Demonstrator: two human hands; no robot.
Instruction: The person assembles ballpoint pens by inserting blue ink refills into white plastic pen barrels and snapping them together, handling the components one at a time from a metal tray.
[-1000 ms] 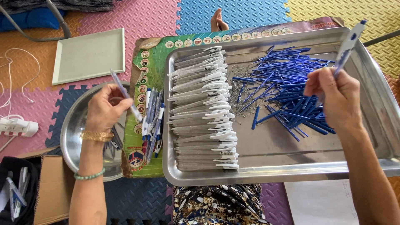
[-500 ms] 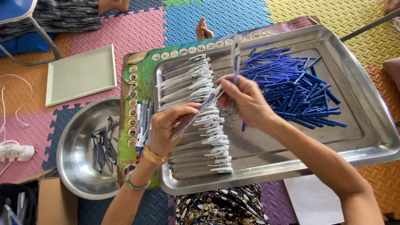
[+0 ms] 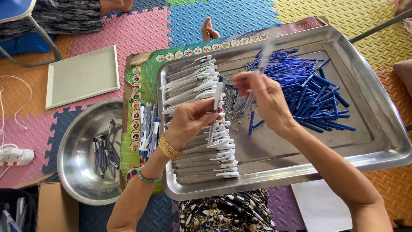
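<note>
My left hand sits just left of centre in the frame, fingers curled shut around a white pen barrel that stands nearly upright, its blue tip pointing toward the top of the frame. My right hand is right beside it, at centre, thumb and fingertips pinched on a thin pale refill that slants up toward the top edge and is blurred. The two hands are close together, almost touching at the fingertips.

Both hands hover over a big steel tray that fills the middle and right of the frame. Under my left hand runs a row of white pen barrels, laid side by side from the upper middle down to the lower middle of the tray. In the tray's upper right lies a loose heap of blue refills, with a few small springs scattered between the heap and the row.

Left of the tray, a handful of finished pens lies on a green printed sheet. Further left is a round steel bowl holding some dark pen parts. In the upper left lies a pale flat tile on the coloured foam floor mats.
</note>
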